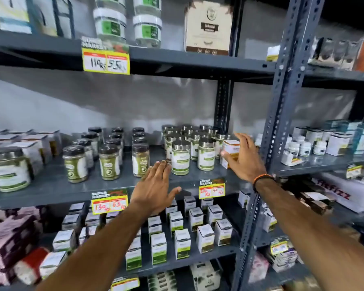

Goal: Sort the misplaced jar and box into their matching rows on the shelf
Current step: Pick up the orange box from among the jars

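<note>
Many jars (180,157) crowding box (230,151)

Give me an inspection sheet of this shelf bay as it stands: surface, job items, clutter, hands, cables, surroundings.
Surface: grey metal middle shelf, price tags clipped to its front edge.
Job's things: white-and-orange box at the right end of the silver-lid jars; a lone silver-lid jar stands far left beside white boxes, apart from its group.
Clutter: black-lid jars in rows mid-shelf; small white boxes on the shelf below.
Grippers: right hand open, fingers around the box, grip not closed; left hand open, empty, in front of the shelf edge.
Cables: nothing seen.
Surroundings: perforated upright; more stocked shelves to the right and above.
</note>
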Demonstrator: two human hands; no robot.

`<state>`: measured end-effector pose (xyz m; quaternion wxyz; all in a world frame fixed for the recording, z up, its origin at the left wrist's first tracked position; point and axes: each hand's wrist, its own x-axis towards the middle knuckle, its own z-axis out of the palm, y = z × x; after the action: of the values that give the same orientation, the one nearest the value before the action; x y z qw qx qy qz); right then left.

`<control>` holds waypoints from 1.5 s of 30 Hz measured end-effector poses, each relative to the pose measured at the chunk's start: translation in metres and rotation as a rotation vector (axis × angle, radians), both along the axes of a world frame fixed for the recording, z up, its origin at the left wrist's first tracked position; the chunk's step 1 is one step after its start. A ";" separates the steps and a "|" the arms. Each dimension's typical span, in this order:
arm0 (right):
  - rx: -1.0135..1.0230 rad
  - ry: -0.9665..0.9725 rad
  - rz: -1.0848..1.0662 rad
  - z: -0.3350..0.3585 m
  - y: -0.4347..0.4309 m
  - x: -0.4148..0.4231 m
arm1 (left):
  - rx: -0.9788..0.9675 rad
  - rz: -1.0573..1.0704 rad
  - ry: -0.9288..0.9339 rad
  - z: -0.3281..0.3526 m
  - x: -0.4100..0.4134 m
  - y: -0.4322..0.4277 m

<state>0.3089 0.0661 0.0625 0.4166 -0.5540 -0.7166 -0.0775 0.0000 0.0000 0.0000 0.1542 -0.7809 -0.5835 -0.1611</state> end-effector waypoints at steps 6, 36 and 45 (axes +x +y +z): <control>-0.050 0.074 -0.052 -0.014 0.039 0.001 | -0.020 0.068 0.102 -0.029 -0.005 0.019; 0.012 0.217 0.372 -0.007 -0.098 -0.131 | -0.006 0.136 -0.072 -0.015 -0.089 -0.102; -0.033 0.263 0.596 -0.020 -0.143 -0.323 | 0.088 0.401 -0.099 -0.008 -0.284 -0.193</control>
<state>-0.0143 -0.0772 0.0423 0.5010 -0.3318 -0.7884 0.1315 -0.2845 -0.1927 -0.0081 0.1885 -0.6329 -0.7264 -0.1905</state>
